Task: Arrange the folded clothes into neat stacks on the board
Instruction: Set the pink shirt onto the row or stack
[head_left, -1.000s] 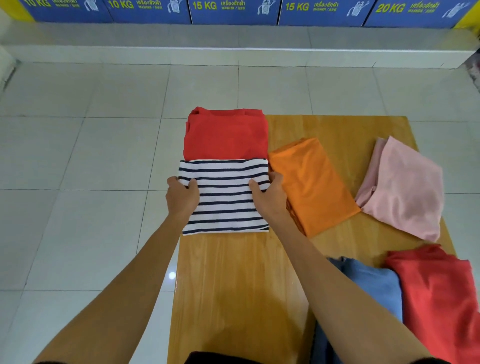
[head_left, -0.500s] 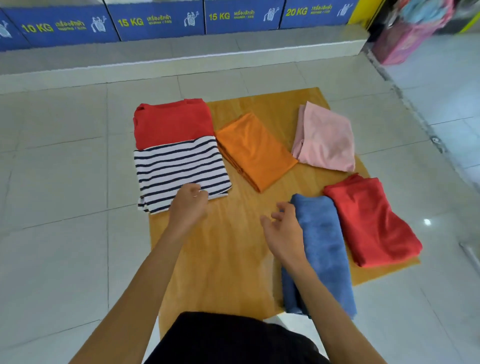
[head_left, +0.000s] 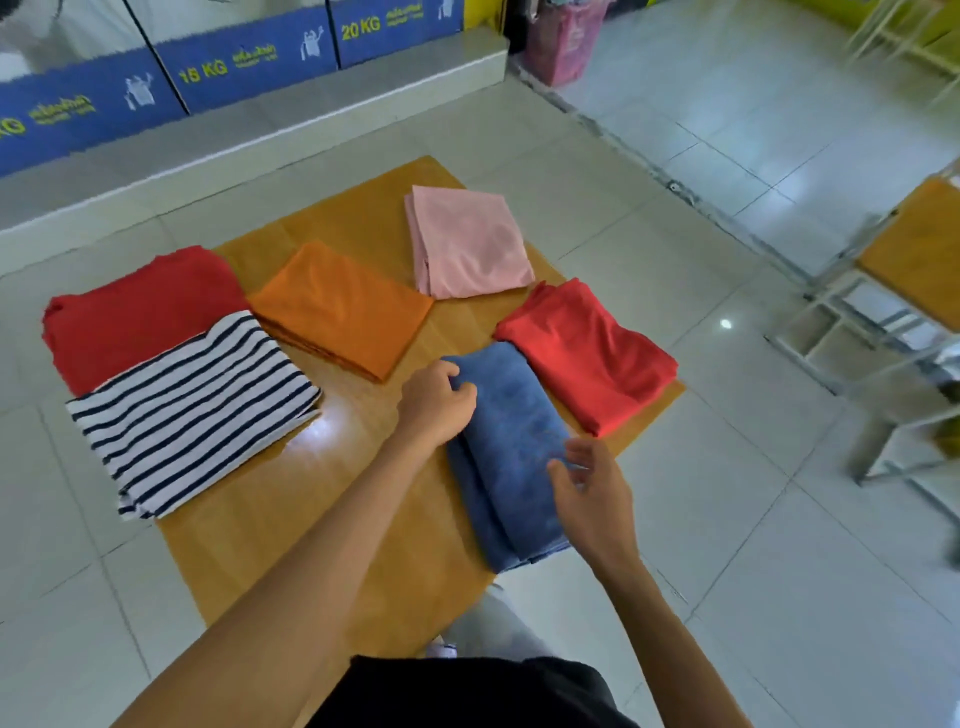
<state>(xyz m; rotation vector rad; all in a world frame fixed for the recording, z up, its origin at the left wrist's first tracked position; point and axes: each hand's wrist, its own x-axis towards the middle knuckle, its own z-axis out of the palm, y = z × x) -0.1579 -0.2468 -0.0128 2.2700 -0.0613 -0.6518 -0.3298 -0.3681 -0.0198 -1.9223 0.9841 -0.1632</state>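
A wooden board (head_left: 270, 519) lies on the tiled floor. On its left a folded striped shirt (head_left: 192, 410) overlaps a folded red shirt (head_left: 135, 317). An orange cloth (head_left: 343, 306) lies in the middle, a pink cloth (head_left: 467, 239) at the far side, and a second red cloth (head_left: 587, 353) at the right edge. A folded blue cloth (head_left: 514, 457) lies near the front right, hanging a little over the board's edge. My left hand (head_left: 436, 400) curls over the blue cloth's far left corner. My right hand (head_left: 592, 493) hovers at its right side, fingers apart.
Blue washing-machine panels (head_left: 249, 62) and a raised grey step (head_left: 260, 135) run along the back. A pink basket (head_left: 566, 41) stands at the far right corner. A metal-framed table with a wooden top (head_left: 914, 260) stands to the right.
Both hands left the striped shirt and moved right to the blue cloth. My left hand now closes on its corner. The view has swung to the right.
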